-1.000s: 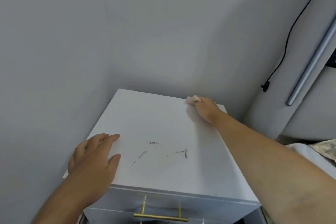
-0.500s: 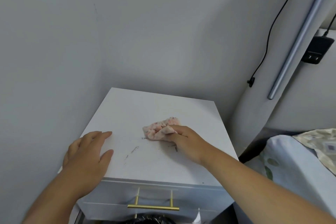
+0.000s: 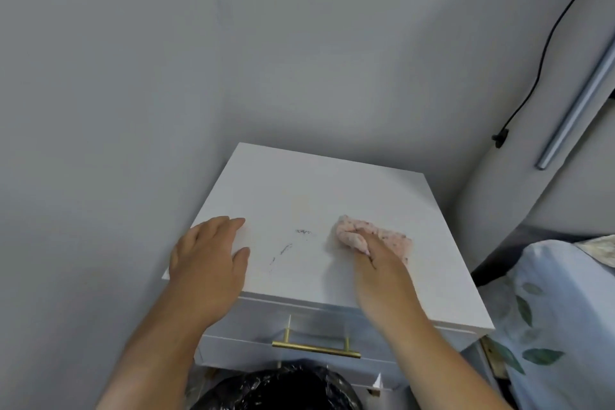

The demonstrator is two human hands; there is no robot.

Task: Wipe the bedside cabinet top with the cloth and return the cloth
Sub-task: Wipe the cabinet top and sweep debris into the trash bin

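Note:
The white bedside cabinet top (image 3: 332, 183) fills the middle of the head view. Dark smudges (image 3: 293, 243) mark its front middle. My right hand (image 3: 379, 273) presses a crumpled pink cloth (image 3: 382, 235) onto the top, just right of the smudges. My left hand (image 3: 209, 256) lies flat on the front left corner of the top, fingers slightly apart, holding nothing.
Grey walls enclose the cabinet at the back and left. A drawer with a gold handle (image 3: 316, 348) sits below the top. A black bin bag (image 3: 283, 389) lies in front. A bed with a leaf-print pillow (image 3: 549, 326) stands to the right, a black cable (image 3: 545, 50) above it.
My right hand pulled the cloth from the back right corner toward the front, passing over the smudges. The rightmost smudges are gone. My left hand stayed in place.

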